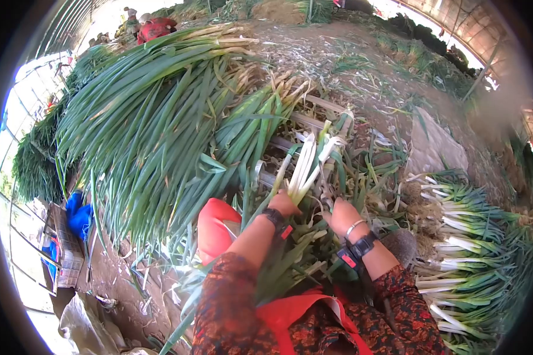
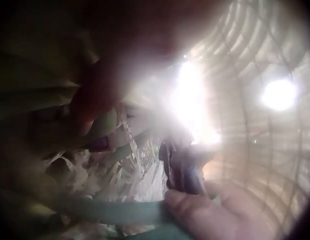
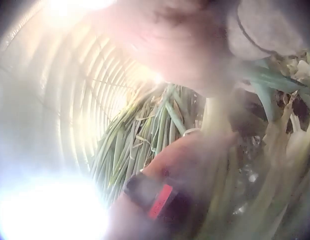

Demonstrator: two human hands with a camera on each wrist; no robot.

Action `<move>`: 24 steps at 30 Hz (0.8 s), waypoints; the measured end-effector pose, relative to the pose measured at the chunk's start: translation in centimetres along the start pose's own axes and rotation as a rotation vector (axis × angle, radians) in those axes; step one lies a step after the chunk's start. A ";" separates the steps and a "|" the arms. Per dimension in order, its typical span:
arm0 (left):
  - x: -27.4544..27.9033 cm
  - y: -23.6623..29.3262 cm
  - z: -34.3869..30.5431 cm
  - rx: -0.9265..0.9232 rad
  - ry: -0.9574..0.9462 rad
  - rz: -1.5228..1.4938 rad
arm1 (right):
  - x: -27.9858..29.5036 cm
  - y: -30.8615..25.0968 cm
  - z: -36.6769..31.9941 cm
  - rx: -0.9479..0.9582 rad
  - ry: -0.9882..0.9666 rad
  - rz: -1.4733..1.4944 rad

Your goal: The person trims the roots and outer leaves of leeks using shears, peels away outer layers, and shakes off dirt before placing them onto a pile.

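Observation:
My left hand (image 1: pixel 284 204) grips a small bunch of green onions (image 1: pixel 305 165) low on the stalks. Their peeled white ends point up and away from me, and the leaves trail down below the hand. Close beside it on the right, my right hand (image 1: pixel 343 219) has its fingers curled round a narrow dark tool (image 1: pixel 324 192), which stands next to the white stalks. In the left wrist view, the thumb side of the right hand (image 2: pixel 215 212) presses on this dark tool (image 2: pixel 185 165); its exact kind I cannot tell. Glare and blur hide much of both wrist views.
A tall heap of untrimmed green onions (image 1: pixel 154 118) lies to the left. Peeled ones are laid in a row (image 1: pixel 456 248) at the right. Before me stands a low slatted frame (image 1: pixel 308 121) among loose leaf scraps. A pale sack (image 1: pixel 435 142) lies beyond it on the soil.

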State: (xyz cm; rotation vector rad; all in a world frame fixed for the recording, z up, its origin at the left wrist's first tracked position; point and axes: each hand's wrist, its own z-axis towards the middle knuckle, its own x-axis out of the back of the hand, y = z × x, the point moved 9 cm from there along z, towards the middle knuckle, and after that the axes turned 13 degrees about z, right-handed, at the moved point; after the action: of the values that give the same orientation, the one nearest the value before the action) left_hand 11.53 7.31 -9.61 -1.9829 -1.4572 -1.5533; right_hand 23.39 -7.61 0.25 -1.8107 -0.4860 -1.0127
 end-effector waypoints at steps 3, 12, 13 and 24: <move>-1.5 -1.0 1.8 -0.118 -0.054 -0.079 | 0.7 1.3 1.3 -0.052 0.068 0.059; -1.6 -1.0 2.6 -0.237 -0.114 -0.201 | 0.7 -3.0 -8.0 0.064 -0.094 0.099; -1.3 -1.0 2.9 -0.232 -0.116 -0.190 | 0.7 -2.7 -7.6 0.066 -0.084 0.115; 11.8 -2.0 -12.8 -0.172 0.034 -0.241 | -0.1 2.0 3.3 0.029 0.149 0.221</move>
State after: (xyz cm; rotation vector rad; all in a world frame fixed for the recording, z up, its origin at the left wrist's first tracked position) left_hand 1.52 5.99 4.76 -1.9166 -1.6510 -1.8593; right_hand 26.12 -5.55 -1.59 -1.7054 -0.2033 -0.9728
